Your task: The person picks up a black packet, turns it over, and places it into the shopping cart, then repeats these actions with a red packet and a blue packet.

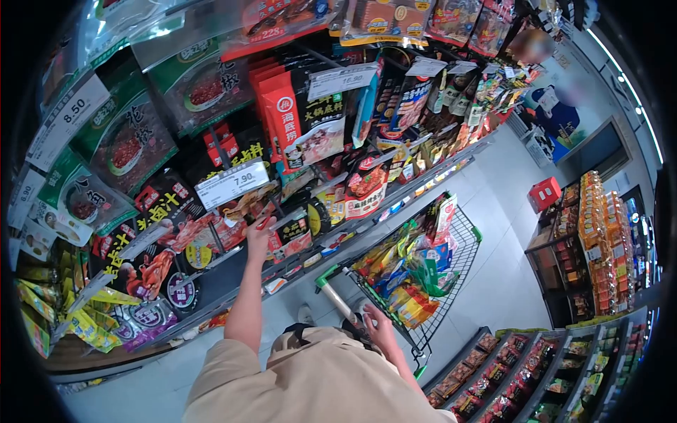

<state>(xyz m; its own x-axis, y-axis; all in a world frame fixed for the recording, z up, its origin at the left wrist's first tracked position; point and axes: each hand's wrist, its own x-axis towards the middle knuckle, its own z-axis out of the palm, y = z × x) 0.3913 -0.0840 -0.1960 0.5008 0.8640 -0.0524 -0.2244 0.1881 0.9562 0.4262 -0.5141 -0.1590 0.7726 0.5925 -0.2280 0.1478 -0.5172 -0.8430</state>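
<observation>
My left hand (259, 238) reaches up to the hanging packets on the rack, fingers closed at the edge of a packet or hook end; what they pinch is too small to make out. Just right of it hangs a dark seasoning packet (291, 235) with a red lower part. Above it is a price tag (233, 185) reading 7.90. My right hand (379, 326) is beside the handle (337, 299) of a shopping cart, fingers loosely bent and apart, with nothing visible in them. The wire cart (462, 255) holds several colourful packets (412, 264).
Red hot-pot base packets (282, 116) and green-edged spice bags (127, 130) hang on the rack. Tiled floor (504, 190) lies beyond the cart. Shelves of packets (504, 374) stand at lower right. Bottle stacks (599, 240) and a red box (544, 194) are at right. A person (557, 120) is farther back.
</observation>
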